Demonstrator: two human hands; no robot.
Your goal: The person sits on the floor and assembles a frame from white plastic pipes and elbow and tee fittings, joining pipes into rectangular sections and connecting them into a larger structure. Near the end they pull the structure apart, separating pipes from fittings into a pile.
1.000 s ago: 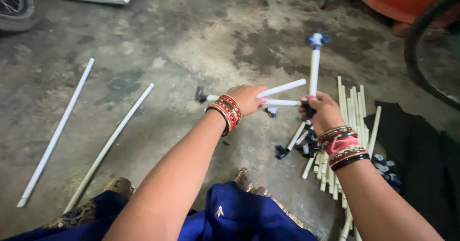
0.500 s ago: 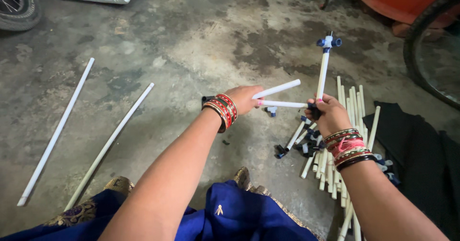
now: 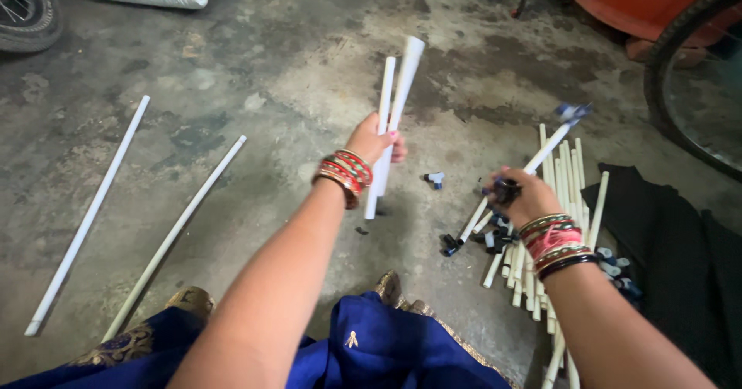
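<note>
Near the middle of the frame the left hand (image 3: 376, 143) has its grip closed around two short white plastic tubes (image 3: 393, 118), held side by side and nearly upright, their tops fanning slightly apart toward the upper centre. Red and gold bangles (image 3: 345, 175) circle that wrist. Right of centre, the right hand (image 3: 522, 196) is closed around another white plastic tube with a dark fitting at each end (image 3: 516, 176), slanting from lower left to upper right. Beneath and beside it, a heap of short white tubes (image 3: 568, 172) lies on the stained concrete floor (image 3: 270, 64), with small dark connector pieces (image 3: 495, 238) scattered among them and one small fitting (image 3: 435, 179) lying alone between the hands. Two long white pipes (image 3: 174, 234) lie well apart at the left. Blue cloth (image 3: 386, 350) fills the bottom edge; dark fabric (image 3: 680, 250) lies at the right.
</note>
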